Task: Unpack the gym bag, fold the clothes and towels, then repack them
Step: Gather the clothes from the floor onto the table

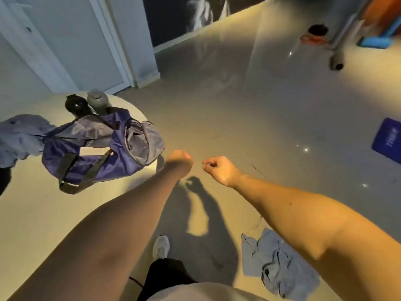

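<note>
Forearms stretch out from the bottom edge, over a shoe (161, 246) and a crumpled cloth (280, 266) on the floor under the right elbow. Both hands meet in mid-air just past the table (32, 213) rim. The left hand (180, 162) is turned knuckles-up with its fingers folded under, and whether it holds anything cannot be told. The right hand (218, 169) is curled, thumb tip against forefinger, with nothing I can make out between them. The bag (97, 153) lies on the table to the left of both hands. Its long axis runs from lower left to upper right and its slack, open end faces the hands, so the left hand is clearly the nearer one and the mouth is the nearest part. A second garment (19, 137) is heaped on the table beyond the bag's far end, well apart from either hand. Two bottles (86, 103) stand behind the bag. Unpacking looks largely done and nothing appears folded. A next reach would probably go either left to the bag or down and back to the cloth, which lies nearer the right arm.
</note>
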